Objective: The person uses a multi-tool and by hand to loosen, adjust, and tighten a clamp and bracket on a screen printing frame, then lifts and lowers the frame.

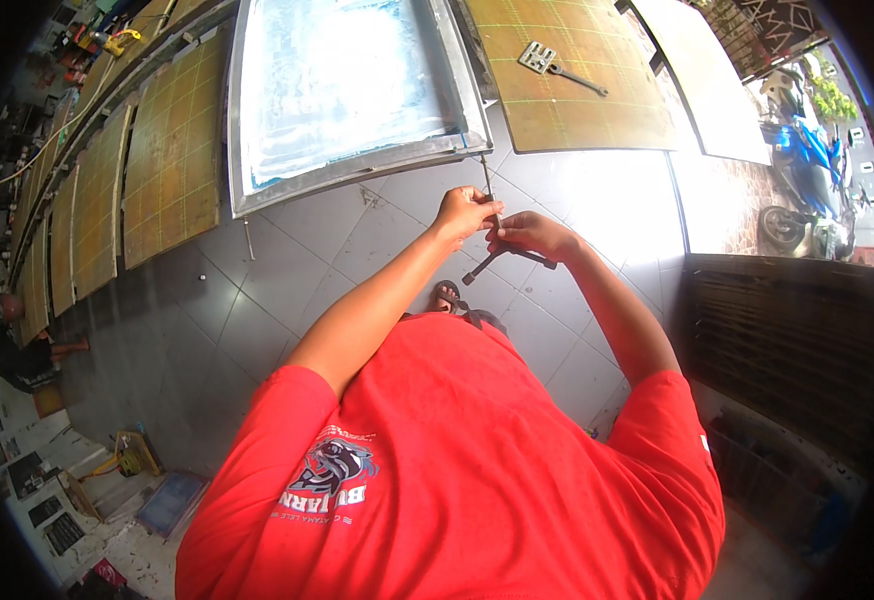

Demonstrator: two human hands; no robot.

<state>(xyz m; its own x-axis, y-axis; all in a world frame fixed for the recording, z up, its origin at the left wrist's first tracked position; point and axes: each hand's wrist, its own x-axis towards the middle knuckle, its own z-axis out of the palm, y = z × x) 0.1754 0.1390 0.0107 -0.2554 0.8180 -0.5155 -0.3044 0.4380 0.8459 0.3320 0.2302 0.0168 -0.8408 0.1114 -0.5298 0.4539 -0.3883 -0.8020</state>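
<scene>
My right hand (535, 234) is closed around a dark three-way socket wrench (531, 256). Two of the wrench's arms spread out below the fingers, and its third arm points up toward my left hand (465, 215). That hand pinches with thumb and fingers where the arm meets a thin metal rod (487, 176); the fingers hide the exact joint. The rod hangs from the near right corner of a metal-edged screen-printing frame (357, 172), whose mesh is white with blue stains. Both hands are just below this corner.
Gridded printing boards (174, 150) line the left side. On the right board (567, 110) lie a metal plate (537, 57) and a combination wrench (582, 81). Another rod (249, 240) hangs from the frame's left. A person (27, 350) is low at far left; a blue motorcycle (812, 165) stands outside.
</scene>
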